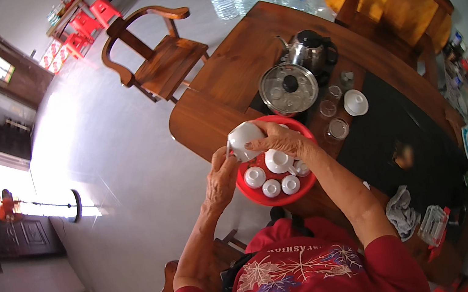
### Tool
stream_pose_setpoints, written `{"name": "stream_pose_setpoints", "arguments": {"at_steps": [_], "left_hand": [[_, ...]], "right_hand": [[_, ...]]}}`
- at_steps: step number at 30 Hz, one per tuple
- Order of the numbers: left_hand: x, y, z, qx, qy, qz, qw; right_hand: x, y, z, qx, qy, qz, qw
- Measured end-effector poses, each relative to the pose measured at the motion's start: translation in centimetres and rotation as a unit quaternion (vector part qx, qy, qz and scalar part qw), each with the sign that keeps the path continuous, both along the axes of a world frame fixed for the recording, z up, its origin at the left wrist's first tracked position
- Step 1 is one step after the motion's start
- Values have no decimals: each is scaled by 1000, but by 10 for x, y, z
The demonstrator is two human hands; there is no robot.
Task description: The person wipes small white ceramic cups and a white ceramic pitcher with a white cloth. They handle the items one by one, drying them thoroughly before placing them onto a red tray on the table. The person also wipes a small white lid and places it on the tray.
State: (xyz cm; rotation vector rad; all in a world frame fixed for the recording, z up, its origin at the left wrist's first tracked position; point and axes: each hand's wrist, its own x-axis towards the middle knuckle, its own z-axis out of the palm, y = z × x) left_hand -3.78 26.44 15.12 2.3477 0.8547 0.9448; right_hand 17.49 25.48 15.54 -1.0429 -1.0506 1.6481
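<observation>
Both my hands hold a white porcelain cup [243, 139] over the left rim of a red plastic basin [310, 194]. My left hand [221, 179] grips its left side with the fingertips. My right hand [284, 139] is closed around its right side, thumb across the outer wall. Below them in the basin lies a white porcelain pitcher [277, 160] with a handle. Several small white cups [254, 176] rest bottom up around it. My right hand and wrist hide part of the basin's contents.
Beyond the basin stand a glass-lidded pot [280, 90] and a steel kettle [306, 53]. Small glasses [337, 128] and a white lid [355, 102] sit to the right on the wooden table [216, 112]. A grey cloth [403, 212] lies nearer me. A wooden armchair [171, 64] stands far left.
</observation>
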Motion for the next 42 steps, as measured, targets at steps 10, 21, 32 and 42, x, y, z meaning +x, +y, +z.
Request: {"name": "stream_pose_setpoints", "arguments": {"at_steps": [10, 21, 32, 42], "left_hand": [[0, 20, -32, -421, -236, 75, 872], [-8, 30, -87, -370, -125, 69, 918], [-7, 24, -97, -225, -59, 60, 971], [-7, 18, -108, -191, -54, 86, 976]], "right_hand": [[-12, 10, -34, 73, -16, -54, 996], [-21, 0, -78, 203, -532, -71, 819], [-30, -12, -83, 199, -631, -77, 746], [-8, -69, -52, 279, -625, -181, 706]]}}
